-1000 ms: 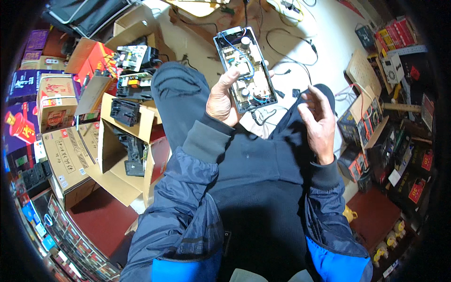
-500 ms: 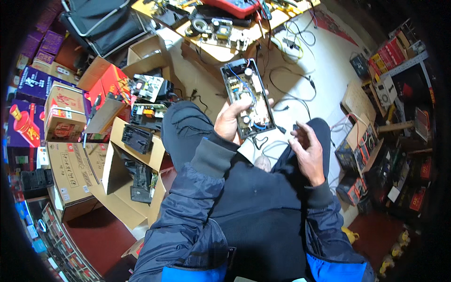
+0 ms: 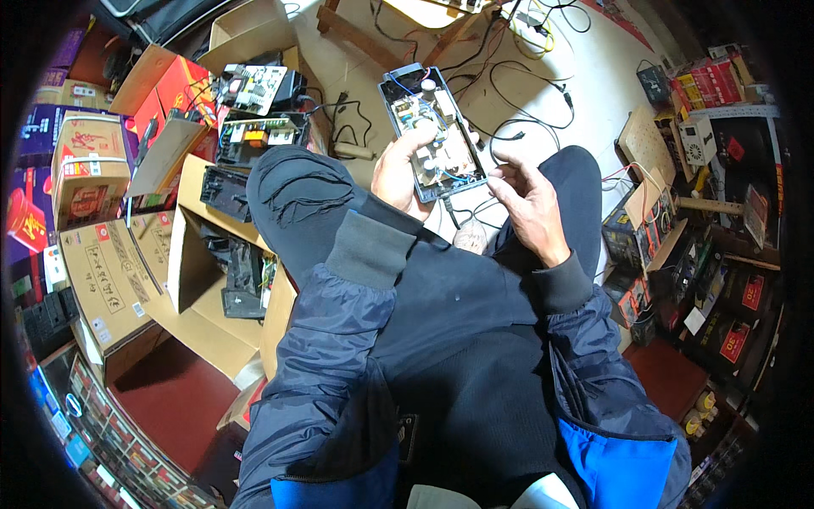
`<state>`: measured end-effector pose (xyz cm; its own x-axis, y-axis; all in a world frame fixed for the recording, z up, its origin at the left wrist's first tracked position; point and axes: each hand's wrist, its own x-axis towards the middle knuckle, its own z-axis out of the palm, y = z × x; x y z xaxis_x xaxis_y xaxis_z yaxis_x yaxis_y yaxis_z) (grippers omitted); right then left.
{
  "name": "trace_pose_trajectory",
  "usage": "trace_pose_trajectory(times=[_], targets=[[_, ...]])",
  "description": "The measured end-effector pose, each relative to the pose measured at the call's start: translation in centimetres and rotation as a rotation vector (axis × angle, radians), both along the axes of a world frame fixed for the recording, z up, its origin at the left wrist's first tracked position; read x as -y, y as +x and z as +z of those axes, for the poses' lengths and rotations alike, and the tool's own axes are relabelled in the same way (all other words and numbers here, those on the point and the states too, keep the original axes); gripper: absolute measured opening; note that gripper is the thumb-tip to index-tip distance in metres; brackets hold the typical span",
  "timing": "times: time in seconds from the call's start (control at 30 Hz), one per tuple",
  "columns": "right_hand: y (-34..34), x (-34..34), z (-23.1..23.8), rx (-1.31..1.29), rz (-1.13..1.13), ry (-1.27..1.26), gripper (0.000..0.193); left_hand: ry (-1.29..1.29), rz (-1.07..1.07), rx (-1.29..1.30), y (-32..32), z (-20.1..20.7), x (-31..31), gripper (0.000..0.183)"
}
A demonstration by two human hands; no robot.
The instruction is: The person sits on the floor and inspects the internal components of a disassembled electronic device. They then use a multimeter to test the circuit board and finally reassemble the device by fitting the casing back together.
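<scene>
Left hand (image 3: 398, 174): I see it grasping the open power unit (image 3: 433, 131) from the unit's 8 o'clock edge, thumb up along the side, fingers under the case.
Power unit: a long grey tray with a bare circuit board, held up in front of me above my knees, at about 12 o'clock from my chest.
Long axis: it runs from 5 o'clock, the near end, to 11 o'clock, the far end; the far end points away toward the wooden frame (image 3: 373, 38) on the floor.
Face: board side up, toward me, tilted a little.
Right hand (image 3: 527, 204): just beside the unit's near end, at its 4 o'clock; fingertips pinched together on something thin, and I cannot tell whether it is a wire or a small tool.
Wires (image 3: 465, 208): dark leads hang from the near end between my hands.
Left side, 9 o'clock: open cardboard boxes (image 3: 182, 254) and a red box (image 3: 170, 85), with loose circuit boards (image 3: 254, 85) near them.
Floor (image 3: 585, 93): pale, strewn with black cables (image 3: 517, 102).
</scene>
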<state>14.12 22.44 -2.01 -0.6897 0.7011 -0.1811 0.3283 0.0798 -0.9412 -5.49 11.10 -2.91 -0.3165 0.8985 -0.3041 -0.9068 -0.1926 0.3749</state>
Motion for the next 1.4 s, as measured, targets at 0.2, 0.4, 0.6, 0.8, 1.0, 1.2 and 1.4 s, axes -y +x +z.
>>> trace_pose_trajectory(times=[0.2,0.4,0.6,0.8,1.0,1.2,1.4], targets=[[-1.8,0.8,-0.7,-0.039,0.074,-0.096,0.044,-0.041,0.093,0.082,-0.6,0.2,2.4,0.053],[-2.8,1.2,-2.0,-0.008,0.095,-0.117,0.039,-0.089,0.160,0.123,-1.3,0.0,3.7,0.054],[-3.7,0.0,-5.1,0.009,0.115,-0.291,0.036,-0.065,0.274,0.002,-1.4,0.9,3.9,0.058],[-6.1,-0.8,-8.7,0.022,0.230,-0.291,0.033,0.007,0.401,-0.206,-2.1,1.4,4.6,0.063],[-7.5,0.0,-10.0,-0.031,0.402,-0.097,0.048,0.032,0.540,-0.278,-3.4,1.4,6.3,0.063],[-7.4,0.2,-10.9,-0.020,0.315,-0.055,0.042,0.030,0.582,-0.290,-6.7,3.4,8.4,0.060],[-6.9,-0.1,-8.1,0.044,0.261,-0.097,0.034,0.030,0.573,-0.359,-9.2,5.4,8.3,0.055]])
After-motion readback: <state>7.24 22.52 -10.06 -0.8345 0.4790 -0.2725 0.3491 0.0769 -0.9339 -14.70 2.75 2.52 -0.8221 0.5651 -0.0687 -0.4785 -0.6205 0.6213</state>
